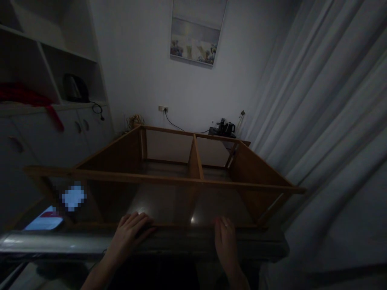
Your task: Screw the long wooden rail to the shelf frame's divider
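Note:
A wooden frame (169, 179) with thin side panels and a middle divider lies before me, its near side facing me. My left hand (133, 229) is at the near lower rail, with the fingers stretched over it and the thumb apart below. Farther right, my right hand (225, 237) rests at the same lower edge with its fingers curled together. A small pinkish-red patch shows at its fingertips; what it is, I cannot make out. Dim light hides the undersides of both hands.
A phone-like bright device (44, 221) lies at the left. White curtains (326, 121) hang on the right. Black kettle-like appliances (225, 128) stand behind the frame. At the left, a cabinet (69, 125) carries an electric kettle (75, 88) and red cloth (24, 94).

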A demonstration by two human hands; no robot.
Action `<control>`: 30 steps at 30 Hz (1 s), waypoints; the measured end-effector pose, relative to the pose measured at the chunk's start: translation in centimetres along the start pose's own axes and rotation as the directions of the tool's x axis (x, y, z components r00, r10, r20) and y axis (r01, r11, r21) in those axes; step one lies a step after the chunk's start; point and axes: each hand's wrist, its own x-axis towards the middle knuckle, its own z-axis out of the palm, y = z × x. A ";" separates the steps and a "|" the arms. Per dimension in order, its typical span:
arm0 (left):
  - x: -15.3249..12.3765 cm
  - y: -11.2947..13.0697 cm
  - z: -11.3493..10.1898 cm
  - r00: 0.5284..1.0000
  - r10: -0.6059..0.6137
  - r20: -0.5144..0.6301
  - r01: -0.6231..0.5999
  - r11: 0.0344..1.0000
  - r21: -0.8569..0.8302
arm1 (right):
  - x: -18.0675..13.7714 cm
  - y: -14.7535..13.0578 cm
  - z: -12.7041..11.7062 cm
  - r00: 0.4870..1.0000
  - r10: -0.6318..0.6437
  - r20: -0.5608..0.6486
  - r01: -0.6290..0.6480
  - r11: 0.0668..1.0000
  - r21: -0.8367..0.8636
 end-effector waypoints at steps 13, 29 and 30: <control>-1.0 0.6 1.9 0.998 0.053 -0.038 -0.051 0.997 0.052 | 4.1 2.0 -3.3 0.996 0.086 0.032 -0.088 0.994 0.064; -0.8 0.2 3.3 0.964 0.258 -0.055 -0.247 0.956 0.158 | 10.4 5.7 -0.8 0.965 0.252 0.075 -0.192 0.871 -0.452; -0.9 0.1 3.4 0.961 0.268 -0.063 -0.255 0.953 0.160 | 10.6 5.9 -0.7 0.965 0.244 0.098 -0.168 0.860 -0.482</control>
